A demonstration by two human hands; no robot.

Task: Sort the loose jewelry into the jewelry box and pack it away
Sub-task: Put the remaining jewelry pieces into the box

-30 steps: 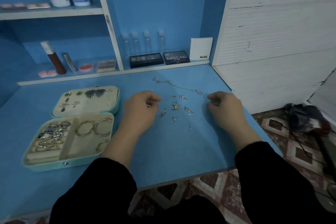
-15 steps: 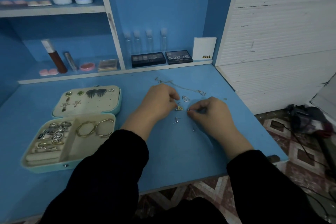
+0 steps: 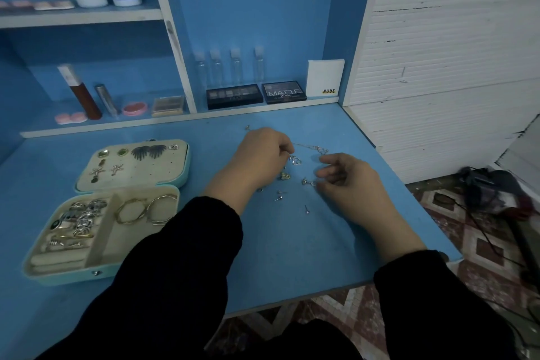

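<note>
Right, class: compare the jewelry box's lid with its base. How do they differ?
The lid is a flat perforated panel; the base is a divided tray. The lid carries pinned earrings; the base holds rings and hoops. Both lie open, teal outside, cream inside.

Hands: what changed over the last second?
Both hands moved inward from either side of the loose jewelry: the left hand now curls over the pieces near the chain, the right hand hovers loosely beside them. Whether the left grips a piece is unclear. The jewelry box stayed put.
</note>
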